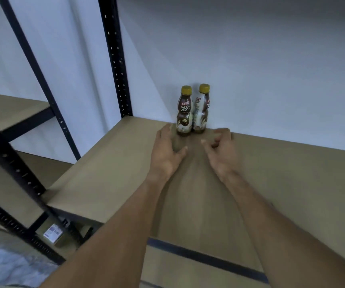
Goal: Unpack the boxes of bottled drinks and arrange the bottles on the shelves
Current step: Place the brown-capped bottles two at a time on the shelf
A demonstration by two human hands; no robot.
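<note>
On the brown shelf (115,163), the left hand (168,150), fingers loosely spread, and the right hand (222,150), fingers loosely curled, hold nothing, just near of the left bottle (184,113) and right bottle (202,110), which stand upright, touching, at the far edge.

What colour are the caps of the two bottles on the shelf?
Both caps are yellow: left bottle cap, right bottle cap, shown in the head view.

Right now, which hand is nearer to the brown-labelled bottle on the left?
Left. The left hand lies just beside the brown-labelled bottle, fingertips at the left of its base. The right hand sits further right, in front of and past the second bottle.
</note>
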